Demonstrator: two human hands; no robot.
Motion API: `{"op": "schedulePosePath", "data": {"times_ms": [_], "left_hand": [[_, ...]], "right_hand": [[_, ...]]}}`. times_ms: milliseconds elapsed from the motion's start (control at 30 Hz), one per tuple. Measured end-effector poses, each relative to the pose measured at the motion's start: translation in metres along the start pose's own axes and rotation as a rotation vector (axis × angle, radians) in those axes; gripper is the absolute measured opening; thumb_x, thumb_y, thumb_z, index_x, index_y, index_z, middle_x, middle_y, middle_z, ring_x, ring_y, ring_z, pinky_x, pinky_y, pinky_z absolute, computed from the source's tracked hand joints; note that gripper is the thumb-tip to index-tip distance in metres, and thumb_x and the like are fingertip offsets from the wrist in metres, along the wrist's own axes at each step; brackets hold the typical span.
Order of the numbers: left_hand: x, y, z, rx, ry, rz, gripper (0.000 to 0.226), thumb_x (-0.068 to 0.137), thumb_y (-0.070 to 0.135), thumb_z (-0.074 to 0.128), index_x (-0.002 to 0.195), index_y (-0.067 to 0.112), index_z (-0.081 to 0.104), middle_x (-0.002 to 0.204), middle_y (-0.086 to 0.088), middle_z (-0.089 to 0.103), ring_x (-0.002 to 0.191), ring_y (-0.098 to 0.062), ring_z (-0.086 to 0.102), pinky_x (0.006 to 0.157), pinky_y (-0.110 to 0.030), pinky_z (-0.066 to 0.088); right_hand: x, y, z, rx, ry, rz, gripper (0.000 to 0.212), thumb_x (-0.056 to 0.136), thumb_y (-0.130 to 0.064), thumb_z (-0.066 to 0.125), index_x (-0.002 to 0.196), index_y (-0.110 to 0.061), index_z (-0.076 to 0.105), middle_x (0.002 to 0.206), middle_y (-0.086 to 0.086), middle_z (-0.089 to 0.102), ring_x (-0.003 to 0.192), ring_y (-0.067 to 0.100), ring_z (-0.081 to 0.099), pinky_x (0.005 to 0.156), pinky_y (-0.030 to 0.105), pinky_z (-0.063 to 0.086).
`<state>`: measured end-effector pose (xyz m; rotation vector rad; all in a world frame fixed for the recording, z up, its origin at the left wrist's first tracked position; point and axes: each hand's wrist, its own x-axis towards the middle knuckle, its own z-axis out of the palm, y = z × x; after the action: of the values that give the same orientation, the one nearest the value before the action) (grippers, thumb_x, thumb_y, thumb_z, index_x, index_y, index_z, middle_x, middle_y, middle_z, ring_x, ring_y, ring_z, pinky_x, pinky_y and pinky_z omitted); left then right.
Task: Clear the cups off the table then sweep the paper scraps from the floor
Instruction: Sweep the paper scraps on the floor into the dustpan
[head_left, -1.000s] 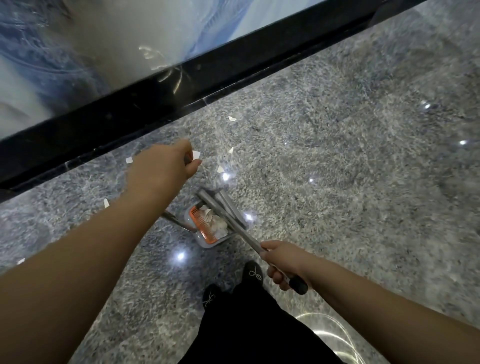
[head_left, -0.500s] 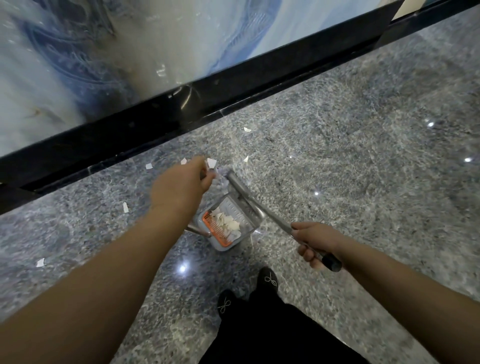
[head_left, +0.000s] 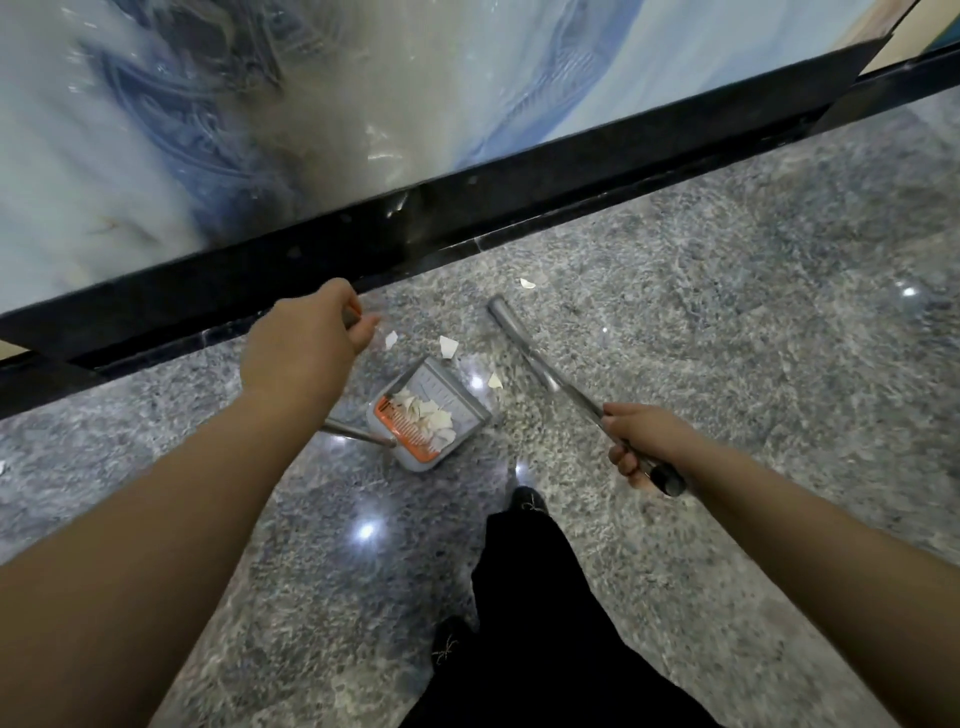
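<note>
1. The left hand (head_left: 298, 345) is curled, its grip closed round a handle that is mostly hidden under the fingers.
2. The right hand (head_left: 641, 447) is clamped on the broom pole (head_left: 545, 374), which slants toward 11 o'clock.
3. The dustpan (head_left: 428, 415) sits on the floor (head_left: 727, 338) between the hands, holding white scraps (head_left: 428, 415).
4. Loose scraps (head_left: 448, 347) lie at the pan's 12 o'clock; another (head_left: 527, 283) lies near the wall's black base (head_left: 519, 192).
</note>
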<state>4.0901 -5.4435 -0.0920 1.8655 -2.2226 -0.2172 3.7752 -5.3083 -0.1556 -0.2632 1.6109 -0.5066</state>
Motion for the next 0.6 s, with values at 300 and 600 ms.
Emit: {"op": "schedulePosePath", "data": {"times_ms": [300,600], "left_hand": [[0.089,0.002,0.019,0.069,-0.083,-0.054,0.024,0.092,0.049,0.059,0.086,0.026,0.055,0.074,0.002,0.064,0.063,-0.024,0.054,0.049,-0.028,0.031],[0.114,0.005,0.028,0.131,-0.096,-0.088,0.024,0.091,0.050,0.058,0.085,0.028,0.053,0.071,0.000,0.064,0.059,-0.026,0.050,0.049,-0.027,0.030]], "right_hand": [[0.085,-0.101,-0.043,-0.082,0.059,0.031,0.039,0.102,-0.016,0.039,0.140,-0.025,0.040,0.048,0.006,0.047,0.031,0.011,0.041,0.034,0.017,0.034],[0.165,-0.176,-0.052,-0.244,0.115,-0.009,0.036,0.103,-0.014,0.037,0.138,-0.018,0.041,0.058,0.011,0.045,0.042,0.018,0.039,0.034,0.018,0.034]]}}
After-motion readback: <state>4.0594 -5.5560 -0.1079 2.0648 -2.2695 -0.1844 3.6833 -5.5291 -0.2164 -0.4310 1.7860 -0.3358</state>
